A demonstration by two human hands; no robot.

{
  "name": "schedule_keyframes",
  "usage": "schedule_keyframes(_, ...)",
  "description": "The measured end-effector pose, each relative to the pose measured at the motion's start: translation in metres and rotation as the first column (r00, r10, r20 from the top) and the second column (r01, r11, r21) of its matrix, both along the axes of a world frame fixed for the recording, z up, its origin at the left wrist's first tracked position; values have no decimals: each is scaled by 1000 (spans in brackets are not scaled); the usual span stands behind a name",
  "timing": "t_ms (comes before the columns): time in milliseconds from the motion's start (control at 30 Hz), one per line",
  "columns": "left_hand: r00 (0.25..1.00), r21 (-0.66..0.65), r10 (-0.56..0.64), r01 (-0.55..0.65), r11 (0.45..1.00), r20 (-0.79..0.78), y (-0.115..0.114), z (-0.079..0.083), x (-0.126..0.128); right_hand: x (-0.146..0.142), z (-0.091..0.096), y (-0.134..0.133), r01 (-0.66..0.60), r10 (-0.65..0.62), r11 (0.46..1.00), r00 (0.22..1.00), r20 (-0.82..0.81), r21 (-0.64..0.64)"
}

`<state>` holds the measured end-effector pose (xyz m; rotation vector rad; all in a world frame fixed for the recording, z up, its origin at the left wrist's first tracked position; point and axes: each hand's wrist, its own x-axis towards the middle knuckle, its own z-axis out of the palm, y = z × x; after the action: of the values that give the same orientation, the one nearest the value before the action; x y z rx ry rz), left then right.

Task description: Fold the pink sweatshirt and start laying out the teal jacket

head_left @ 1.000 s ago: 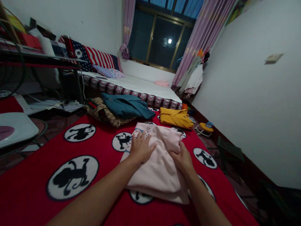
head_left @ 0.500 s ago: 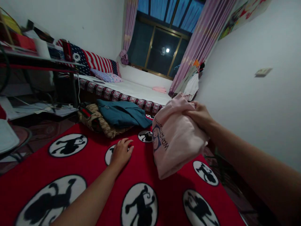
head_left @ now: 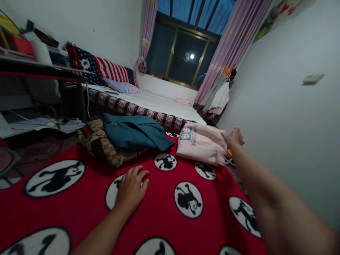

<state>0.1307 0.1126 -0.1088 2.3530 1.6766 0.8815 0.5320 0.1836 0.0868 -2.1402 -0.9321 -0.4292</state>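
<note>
My left hand rests on the red blanket, palm down with its fingers spread, holding nothing. A folded pink garment with dark lettering and a blue face print lies flat at the blanket's far right edge. At the garment's right end is my right hand, its fingers loosely bent and apart from the cloth; whether the thumb side still touches it is unclear. Left of the pink garment, a folded teal garment lies partly over a brown patterned bag.
Beyond the blanket stands a white-topped daybed with a striped flag cushion. A cluttered desk is at the left. Hanging clothes and a wall switch are to the right.
The pink garment has gone from hanging in my right hand down onto the blanket's far right. My right hand has moved slightly right and let go. My left hand stays on the blanket.
</note>
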Motion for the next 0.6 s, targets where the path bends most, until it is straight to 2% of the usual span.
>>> schedule_keyframes(67,1000,6,0,0,1000,-15,0,0,1,-9,-39,9,-75,80,995,994,69,-69)
schedule_keyframes(167,1000,8,6,-6,1000,-20,0,-1,0,-30,-94,16,-244,292,946,927,233,-215)
schedule_keyframes(267,1000,4,2,-2,1000,-17,-1,-1,0,-42,-134,13,-261,400,884,853,336,-388)
schedule_keyframes(333,1000,0,-7,7,1000,-14,-1,0,0,-41,-142,12,-228,424,827,853,304,-513)
schedule_keyframes(433,1000,-5,-5,5,1000,5,-2,2,0,-42,-128,13,-194,417,683,895,157,-704)
schedule_keyframes(467,1000,-8,-3,3,1000,14,-2,3,1,-46,-124,12,-182,397,649,909,126,-738)
schedule_keyframes(533,999,-16,-2,2,1000,33,-2,3,1,-62,-124,3,-166,367,646,923,113,-745)
schedule_keyframes(600,999,-21,-6,7,1000,50,-2,4,1,-86,-138,-16,-208,392,669,914,101,-714)
